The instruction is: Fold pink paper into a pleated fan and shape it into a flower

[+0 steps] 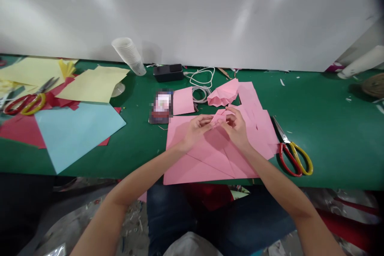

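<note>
Between my two hands is a small folded piece of pink paper point(219, 117), held above a stack of pink sheets point(192, 164). My left hand point(198, 128) pinches its left side with thumb and fingers. On the other side, my right hand point(235, 126) grips the right edge, thumb toward me. Just behind the hands lies a pleated pink paper point(223, 93). A small pink square point(183, 101) rests beside a phone point(162, 106) at the stack's back left. Scissors point(289, 144) with one red and one yellow handle lie right of the stack.
Stacked plastic cups point(129, 55) lean near the white wall. A black box point(168, 73) has a coiled white cable point(201, 94). At left, another pair of scissors point(31, 102) lies among yellow paper point(96, 84), red paper and a blue sheet point(78, 132). A twine roll point(373, 86) sits far right.
</note>
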The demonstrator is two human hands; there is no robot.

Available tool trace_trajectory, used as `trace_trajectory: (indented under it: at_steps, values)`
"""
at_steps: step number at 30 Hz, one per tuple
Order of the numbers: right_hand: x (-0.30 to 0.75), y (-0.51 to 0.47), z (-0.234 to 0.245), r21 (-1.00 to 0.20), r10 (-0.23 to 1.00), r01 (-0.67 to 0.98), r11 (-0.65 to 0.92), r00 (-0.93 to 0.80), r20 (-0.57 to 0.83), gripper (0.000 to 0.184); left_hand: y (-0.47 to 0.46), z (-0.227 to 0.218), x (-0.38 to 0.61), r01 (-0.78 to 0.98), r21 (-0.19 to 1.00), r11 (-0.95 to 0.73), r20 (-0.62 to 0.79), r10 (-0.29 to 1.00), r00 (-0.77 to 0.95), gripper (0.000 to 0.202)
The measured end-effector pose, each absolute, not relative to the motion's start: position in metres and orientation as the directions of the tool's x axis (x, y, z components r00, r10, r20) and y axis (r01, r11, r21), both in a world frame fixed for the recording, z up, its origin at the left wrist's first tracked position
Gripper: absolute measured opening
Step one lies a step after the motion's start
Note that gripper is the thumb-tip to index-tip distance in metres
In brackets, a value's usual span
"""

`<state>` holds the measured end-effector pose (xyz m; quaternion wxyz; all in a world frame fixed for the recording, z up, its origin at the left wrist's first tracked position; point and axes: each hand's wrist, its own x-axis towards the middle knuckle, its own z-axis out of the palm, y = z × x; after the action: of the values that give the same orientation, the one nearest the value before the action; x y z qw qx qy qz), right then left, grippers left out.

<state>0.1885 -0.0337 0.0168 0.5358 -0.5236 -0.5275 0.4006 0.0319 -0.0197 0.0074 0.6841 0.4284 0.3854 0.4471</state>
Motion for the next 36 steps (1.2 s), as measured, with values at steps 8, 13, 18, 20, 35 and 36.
trace_trajectory:
  at_steps: [8, 13, 18, 20, 35, 36]
  values:
    - [0.191, -0.033, 0.013, -0.992, 0.987, 0.060, 0.111, 0.114, 0.117, 0.039, -0.020, 0.008, 0.031, -0.087, 0.992, 0.090, -0.061, 0.955, 0.289, 0.031]
    - [0.190, -0.033, 0.011, -0.995, 0.990, 0.028, 0.094, 0.105, 0.097, 0.039, -0.022, 0.008, 0.032, -0.136, 0.985, 0.106, -0.049, 0.929, 0.366, 0.034]
    - [0.189, -0.034, 0.013, -0.993, 0.987, 0.054, 0.101, 0.123, 0.107, 0.037, -0.020, 0.009, 0.030, -0.114, 0.987, 0.117, -0.065, 0.922, 0.382, 0.037]
    - [0.188, -0.034, 0.015, -0.993, 0.986, 0.069, 0.101, 0.127, 0.109, 0.035, -0.020, 0.008, 0.030, -0.116, 0.987, 0.107, -0.055, 0.921, 0.386, 0.038]
    - [0.195, -0.035, 0.015, -0.996, 0.994, -0.004, 0.089, -0.057, 0.089, 0.048, -0.010, 0.010, 0.014, -0.259, 0.827, 0.499, -0.287, 0.771, 0.568, 0.031]
    - [0.195, -0.035, 0.015, -0.996, 0.994, -0.005, 0.088, -0.060, 0.088, 0.047, -0.010, 0.011, 0.014, -0.253, 0.831, 0.495, -0.282, 0.768, 0.575, 0.032]
